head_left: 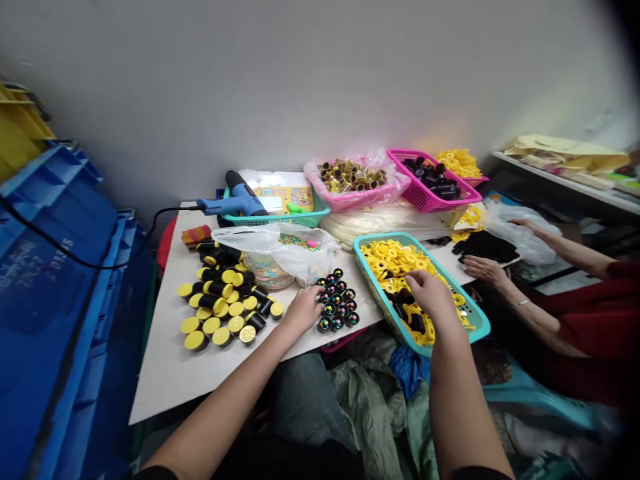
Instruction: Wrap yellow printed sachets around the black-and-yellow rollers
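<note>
My left hand (pixel 303 309) rests on the white board beside a cluster of small black cups filled with coloured beads (pixel 336 300); its fingers are curled, touching the nearest cup. My right hand (pixel 427 293) reaches into the teal basket (pixel 480 320) of yellow rings (pixel 390 257) and black cylinders, fingers pinched together on something I cannot make out. A heap of black cylinders with yellow caps (pixel 223 300) lies left of my left hand.
A clear bag of coloured beads (pixel 280 257), a blue heat gun (pixel 237 197) in a teal tray, and pink baskets (pixel 433 180) stand at the back. Another person's hands (pixel 483 269) work on black parts at right. Blue crates (pixel 55 280) stand at left.
</note>
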A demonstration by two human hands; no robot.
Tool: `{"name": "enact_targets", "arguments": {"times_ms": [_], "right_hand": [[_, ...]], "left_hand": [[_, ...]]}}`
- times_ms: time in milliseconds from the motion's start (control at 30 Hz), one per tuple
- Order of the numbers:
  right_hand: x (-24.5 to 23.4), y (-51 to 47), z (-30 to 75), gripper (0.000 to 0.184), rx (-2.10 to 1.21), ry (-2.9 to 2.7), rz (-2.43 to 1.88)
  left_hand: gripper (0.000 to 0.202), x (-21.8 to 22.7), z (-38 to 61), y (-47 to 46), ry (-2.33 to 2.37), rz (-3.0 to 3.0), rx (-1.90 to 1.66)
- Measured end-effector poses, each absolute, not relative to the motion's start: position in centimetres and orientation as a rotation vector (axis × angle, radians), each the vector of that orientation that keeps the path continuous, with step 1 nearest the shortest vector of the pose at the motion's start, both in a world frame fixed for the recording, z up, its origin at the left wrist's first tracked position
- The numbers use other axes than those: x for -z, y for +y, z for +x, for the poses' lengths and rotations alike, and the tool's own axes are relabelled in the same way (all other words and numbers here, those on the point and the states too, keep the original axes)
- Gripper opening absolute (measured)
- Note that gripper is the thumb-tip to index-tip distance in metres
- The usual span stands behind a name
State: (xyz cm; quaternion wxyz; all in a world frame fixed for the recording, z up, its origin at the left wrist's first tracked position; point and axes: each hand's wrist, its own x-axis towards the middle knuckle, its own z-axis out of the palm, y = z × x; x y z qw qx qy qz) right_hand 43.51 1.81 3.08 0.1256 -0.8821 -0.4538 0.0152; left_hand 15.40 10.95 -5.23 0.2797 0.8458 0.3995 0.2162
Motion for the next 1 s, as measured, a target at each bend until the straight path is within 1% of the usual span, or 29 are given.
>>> {"name": "enact_targets", "arguments": {"times_ms": [100, 300, 400, 533, 667, 833, 900, 1000], "right_hand": [[-2.4, 1.1, 46.1, 0.028, -0.081, -1.37, -2.702], [-1.2, 3.6, 46.3, 0.026, -0.039, -1.603, -2.597], [-1.1, 5.1, 45.1, 0.024, -0.031, -1.784, -2.515], [-1.1, 6.3, 43.9, 0.03, 0.041, -1.967, -2.449], [-1.3, 6.7, 43.9, 0.029, 0.108, -2.03, -2.467], [-2.0, 6.4, 44.1, 0.018, 0.168, -2.02, -2.523], [-2.3, 6.0, 44.2, 0.021, 0.211, -1.975, -2.556], [-2.7, 5.3, 45.0, 0.033, 0.193, -1.743, -2.68]], "left_hand": [[0.034, 5.7, 15.9, 11.4, 1.042, 2.239, -0.59], [0.04, 5.5, 15.6, 11.6, 1.015, 2.244, -0.581], [0.036, 5.4, 15.6, 11.6, 1.019, 2.245, -0.587], [0.027, 5.1, 15.6, 11.5, 1.026, 2.224, -0.633], [0.024, 4.2, 14.9, 10.7, 1.106, 2.137, -0.744], [0.027, 1.9, 12.3, 8.0, 1.159, 1.997, -0.887], [0.028, 1.0, 10.8, 6.8, 1.107, 1.943, -0.922], [0.028, 0.2, 8.4, 5.1, 0.962, 1.805, -0.985]]}}
